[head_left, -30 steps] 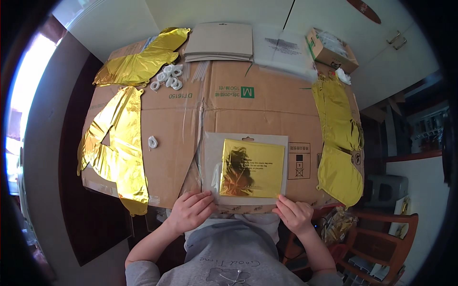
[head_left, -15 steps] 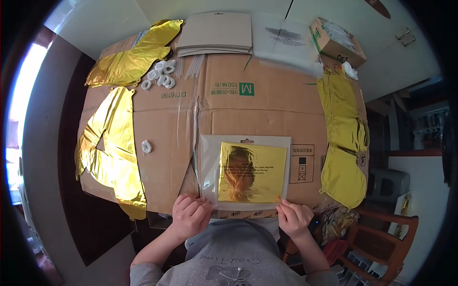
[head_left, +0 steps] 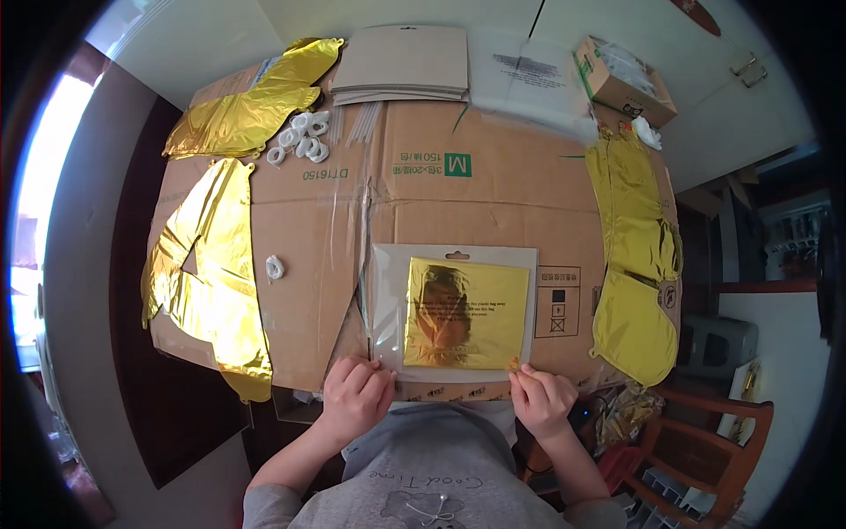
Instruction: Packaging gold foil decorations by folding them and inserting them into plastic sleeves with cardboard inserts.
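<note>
Package (head_left: 498, 313) sits slightly farther away than before; left hand (head_left: 357, 397) pinches its lower-left corner; right hand (head_left: 545, 401), lower-right.

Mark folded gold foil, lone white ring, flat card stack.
Folded gold foil (head_left: 480, 313): head view, middle of its face.
Lone white ring (head_left: 279, 270): head view, right part of band.
Flat card stack (head_left: 401, 60): head view, middle of top card.

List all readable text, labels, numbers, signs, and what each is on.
Wording not copied; kind and place only.
Cardboard: green lettering and numbers, a green square with one letter, a black-framed symbol block at right.
Clear packet with folded gold foil: small black print, partly blurred.
Clear plastic at back: dark print, too blurred.
Grey shirt: dark lettering.
Small carton: marks too small.
</note>
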{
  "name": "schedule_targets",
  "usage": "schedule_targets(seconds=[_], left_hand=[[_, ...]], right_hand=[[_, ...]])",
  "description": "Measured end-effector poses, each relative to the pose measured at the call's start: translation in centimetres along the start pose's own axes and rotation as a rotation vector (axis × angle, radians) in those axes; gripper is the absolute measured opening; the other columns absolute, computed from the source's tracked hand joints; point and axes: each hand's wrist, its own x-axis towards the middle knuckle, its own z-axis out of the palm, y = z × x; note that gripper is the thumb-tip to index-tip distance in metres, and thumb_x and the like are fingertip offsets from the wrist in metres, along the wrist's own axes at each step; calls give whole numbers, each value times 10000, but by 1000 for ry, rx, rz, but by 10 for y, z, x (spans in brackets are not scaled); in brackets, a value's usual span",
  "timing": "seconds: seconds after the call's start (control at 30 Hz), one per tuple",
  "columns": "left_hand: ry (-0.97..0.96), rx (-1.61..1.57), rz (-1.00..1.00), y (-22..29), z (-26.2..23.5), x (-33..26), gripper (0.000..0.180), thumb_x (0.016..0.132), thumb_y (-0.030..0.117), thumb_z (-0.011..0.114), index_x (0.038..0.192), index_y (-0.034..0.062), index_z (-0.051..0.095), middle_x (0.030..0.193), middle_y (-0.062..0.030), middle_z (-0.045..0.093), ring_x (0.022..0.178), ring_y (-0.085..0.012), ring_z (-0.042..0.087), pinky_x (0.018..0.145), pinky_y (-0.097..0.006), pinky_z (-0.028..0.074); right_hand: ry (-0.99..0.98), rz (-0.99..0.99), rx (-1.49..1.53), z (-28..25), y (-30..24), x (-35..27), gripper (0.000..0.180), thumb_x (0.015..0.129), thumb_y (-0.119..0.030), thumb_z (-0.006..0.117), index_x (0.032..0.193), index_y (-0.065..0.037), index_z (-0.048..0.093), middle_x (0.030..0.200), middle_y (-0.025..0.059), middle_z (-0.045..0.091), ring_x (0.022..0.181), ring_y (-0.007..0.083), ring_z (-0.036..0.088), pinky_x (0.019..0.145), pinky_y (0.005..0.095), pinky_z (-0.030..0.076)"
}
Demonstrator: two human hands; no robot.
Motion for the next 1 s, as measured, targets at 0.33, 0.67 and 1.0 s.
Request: schedule_targets(seconds=[0.33, 0.67, 1.0], left_hand=[[-15, 58, -191, 6, 4, 0, 199, 671, 17, 720, 716, 66, 532, 758, -87, 514, 734, -298, 525, 647, -394, 449], [168, 266, -200, 5, 3, 0, 180, 662, 14, 688, 791, 75, 580, 944, -97, 553, 929, -301, 542, 778, -415, 431], [-387, 102, 172, 49, 19, -9, 664, 872, 414, 640, 1391, 29, 486, 1466, -128, 460, 1390, -253, 399, 1164, -420, 261]], right_hand=[[-31, 128, 39, 0, -5, 1, 191, 745, -67, 772, 896, -71, 655, 800, 33, 649, 634, 195, 646, 552, 320, 518], [-4, 124, -36, -2, -8, 8, 232, 773, -14, 716, 997, -62, 683, 980, 59, 642, 624, 179, 603, 537, 309, 494], [-226, -118, -81, 2, -48, 10, 386, 775, -95, 615, 1149, -104, 710, 1269, 44, 650, 454, 96, 486, 477, 242, 459]])
